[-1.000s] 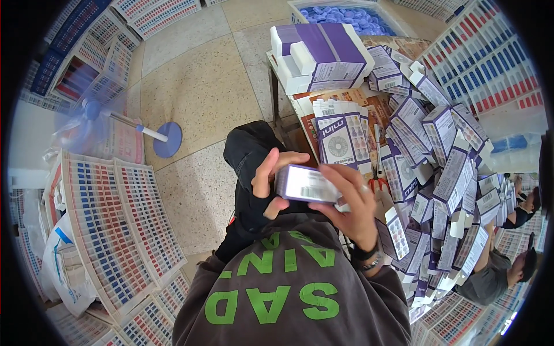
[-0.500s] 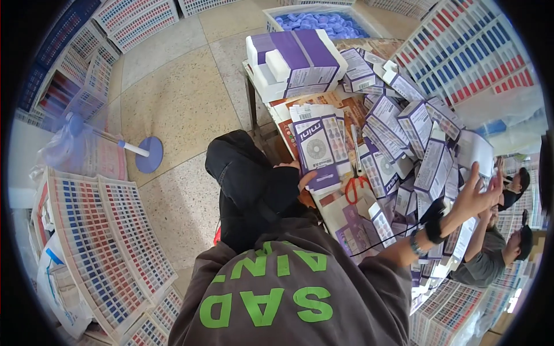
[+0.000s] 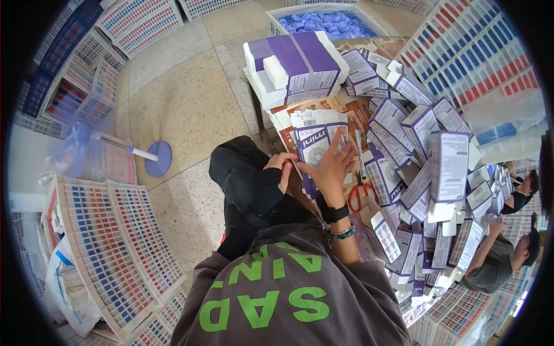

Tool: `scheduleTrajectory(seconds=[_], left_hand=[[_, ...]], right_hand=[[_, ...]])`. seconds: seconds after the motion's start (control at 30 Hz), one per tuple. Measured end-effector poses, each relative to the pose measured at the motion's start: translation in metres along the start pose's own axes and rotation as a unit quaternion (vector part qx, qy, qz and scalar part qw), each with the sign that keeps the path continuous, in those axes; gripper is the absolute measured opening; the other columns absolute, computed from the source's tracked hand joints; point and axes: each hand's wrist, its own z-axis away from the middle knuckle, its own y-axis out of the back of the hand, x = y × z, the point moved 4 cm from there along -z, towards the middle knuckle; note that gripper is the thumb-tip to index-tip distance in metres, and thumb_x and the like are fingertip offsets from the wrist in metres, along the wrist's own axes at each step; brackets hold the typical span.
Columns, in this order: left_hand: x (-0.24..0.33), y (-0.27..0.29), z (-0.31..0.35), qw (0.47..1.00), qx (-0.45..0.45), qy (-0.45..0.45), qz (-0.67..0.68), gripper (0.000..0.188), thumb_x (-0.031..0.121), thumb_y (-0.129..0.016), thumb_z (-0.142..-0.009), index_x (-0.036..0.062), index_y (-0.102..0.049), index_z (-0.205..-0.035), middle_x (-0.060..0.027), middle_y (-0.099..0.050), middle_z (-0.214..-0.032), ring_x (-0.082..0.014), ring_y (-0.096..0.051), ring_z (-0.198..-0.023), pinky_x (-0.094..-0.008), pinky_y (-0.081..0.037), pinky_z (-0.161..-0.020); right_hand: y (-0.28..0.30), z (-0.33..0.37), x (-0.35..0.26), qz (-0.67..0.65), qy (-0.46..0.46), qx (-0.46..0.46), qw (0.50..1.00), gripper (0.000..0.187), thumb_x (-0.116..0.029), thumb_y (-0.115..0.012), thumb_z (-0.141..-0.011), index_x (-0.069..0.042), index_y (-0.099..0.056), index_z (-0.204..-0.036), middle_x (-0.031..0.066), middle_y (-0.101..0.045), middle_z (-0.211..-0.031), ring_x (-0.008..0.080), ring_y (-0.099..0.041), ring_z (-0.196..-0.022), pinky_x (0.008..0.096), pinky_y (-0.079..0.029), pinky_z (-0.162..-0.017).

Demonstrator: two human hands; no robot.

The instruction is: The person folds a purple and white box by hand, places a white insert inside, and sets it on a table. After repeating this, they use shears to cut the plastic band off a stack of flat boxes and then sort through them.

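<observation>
Several flattened purple-and-white cartons with a fan picture (image 3: 311,135) lie stacked on the table's left part. My right hand (image 3: 333,164) is over the stack's right side, fingers spread, touching the top carton. At the stack's lower left edge is my left hand (image 3: 281,166), its fingers bent and thumb apart, with no clear hold on anything. Red-handled scissors (image 3: 361,196) lie right of my right wrist, and a white pen-like stick (image 3: 360,154) lies beyond them. Folded-up purple-and-white boxes (image 3: 389,127) are heaped to the right.
A large white-and-purple block of packaging (image 3: 297,68) stands at the table's far left corner. Behind it is a crate of blue-violet parts (image 3: 323,24). Stacked crates (image 3: 467,52) rise at the right. A fan stand (image 3: 157,158) is on the floor. Two people (image 3: 502,259) work at far right.
My right hand has come back from the box heap at the right to the flattened cartons. A box now shows above the heap there. My left thumb has drawn back from the top carton.
</observation>
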Motion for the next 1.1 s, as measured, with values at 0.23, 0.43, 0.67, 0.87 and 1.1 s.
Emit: scheduleTrajectory(seconds=[0.23, 0.43, 0.67, 0.87, 1.1], left_hand=[[0.004, -0.005, -0.017, 0.993, -0.071, 0.095, 0.002, 0.026, 0.017, -0.053, -0.096, 0.004, -0.058, -0.118, -0.0116, -0.059, -0.1, -0.0197, -0.059, -0.085, -0.0299, -0.046, -0.073], [0.0, -0.005, -0.038, 0.98, -0.097, 0.149, 0.092, 0.049, 0.022, -0.062, -0.09, 0.0036, -0.047, -0.133, -0.0099, -0.057, -0.114, -0.021, -0.057, -0.101, -0.0309, -0.044, -0.085], [0.02, -0.009, -0.047, 0.866, -0.172, 0.069, 0.465, 0.079, 0.015, -0.077, -0.076, 0.0019, -0.036, -0.141, -0.0111, -0.053, -0.129, -0.0188, -0.051, -0.116, -0.0315, -0.039, -0.099], [0.032, 0.007, -0.046, 0.85, -0.174, 0.06, 0.494, 0.093, 0.009, -0.082, -0.069, 0.0016, -0.03, -0.145, -0.0123, -0.051, -0.135, -0.0215, -0.049, -0.124, -0.0341, -0.037, -0.104], [0.058, 0.05, -0.031, 0.988, -0.04, -0.152, 0.001, 0.099, 0.01, -0.081, -0.071, 0.0067, -0.02, -0.15, -0.0182, -0.055, -0.129, -0.0303, -0.058, -0.112, -0.0377, -0.044, -0.097]], right_hand=[[0.011, -0.015, 0.007, -0.081, 0.043, -0.028, 0.995, 0.134, -0.038, -0.088, -0.055, -0.01, 0.0, -0.153, 0.0394, -0.022, -0.141, 0.0521, -0.025, -0.131, 0.0587, -0.024, -0.105], [0.04, -0.033, -0.004, -0.233, 0.174, -0.002, 0.957, 0.136, -0.034, -0.088, -0.055, -0.004, 0.002, -0.151, 0.0355, -0.024, -0.141, 0.0463, -0.026, -0.133, 0.0516, -0.025, -0.109], [0.057, -0.023, -0.021, -0.449, 0.28, -0.104, 0.842, 0.138, -0.033, -0.087, -0.056, -0.003, 0.008, -0.151, 0.0253, -0.029, -0.139, 0.0376, -0.032, -0.134, 0.0463, -0.027, -0.111], [0.052, -0.008, -0.025, -0.411, 0.277, -0.039, 0.868, 0.123, -0.037, -0.085, -0.065, 0.003, -0.002, -0.148, 0.0205, -0.031, -0.142, 0.0305, -0.039, -0.13, 0.0428, -0.032, -0.108], [0.059, 0.0, -0.024, -0.63, 0.234, -0.151, 0.725, 0.076, -0.038, -0.072, -0.083, 0.004, -0.034, -0.134, 0.0154, -0.047, -0.129, 0.0227, -0.05, -0.115, 0.035, -0.039, -0.098]])
